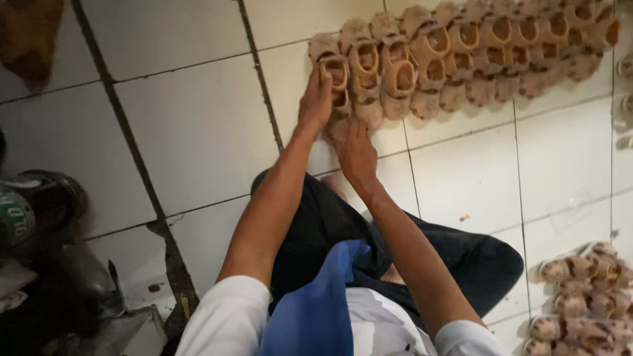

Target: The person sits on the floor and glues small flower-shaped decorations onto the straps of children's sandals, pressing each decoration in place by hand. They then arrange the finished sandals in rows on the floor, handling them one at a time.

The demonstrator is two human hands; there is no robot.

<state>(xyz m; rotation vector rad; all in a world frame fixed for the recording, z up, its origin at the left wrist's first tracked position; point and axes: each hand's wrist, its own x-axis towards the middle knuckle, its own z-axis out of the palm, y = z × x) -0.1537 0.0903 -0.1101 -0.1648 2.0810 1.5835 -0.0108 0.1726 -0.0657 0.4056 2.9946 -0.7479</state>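
A long row of tan fuzzy slippers (461, 53) lies overlapped on the white tiled floor (204, 125), stretching from the middle to the top right. My left hand (316, 99) rests flat on the leftmost slipper (333, 62) at the row's end. My right hand (355, 153) presses on the lower part of that same slipper, just below and right of the left hand. Both arms reach forward over my dark trousers (343, 231).
Another heap of spotted fuzzy slippers (587, 296) lies at the bottom right. Dark cluttered items and a round dark container (33, 204) crowd the left edge. A brown object (26, 36) sits at the top left corner. More slippers peek in at the right edge (626, 79).
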